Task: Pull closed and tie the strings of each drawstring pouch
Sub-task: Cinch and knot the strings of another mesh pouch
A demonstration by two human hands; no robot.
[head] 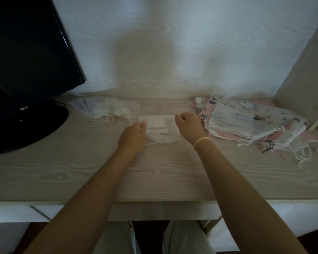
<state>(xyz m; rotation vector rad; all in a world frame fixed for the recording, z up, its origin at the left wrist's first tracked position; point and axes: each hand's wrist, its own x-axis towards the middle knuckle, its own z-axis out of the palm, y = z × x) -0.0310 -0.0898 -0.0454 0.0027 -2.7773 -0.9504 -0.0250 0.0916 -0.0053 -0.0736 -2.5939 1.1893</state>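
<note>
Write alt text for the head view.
Two hands work a sheer white pouch at the middle of a pale wooden desk: the left hand holds its edge, the right hand is fisted above it. More pouches lie right, a dark monitor stands left.

Bare desk (154,171) between monitor (26,61) and pouch pile (255,125).

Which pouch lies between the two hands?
The sheer white pouch at the desk's middle, holding white boxes; the left hand touches it. The other pouches lie in piles at far left and right.
</note>
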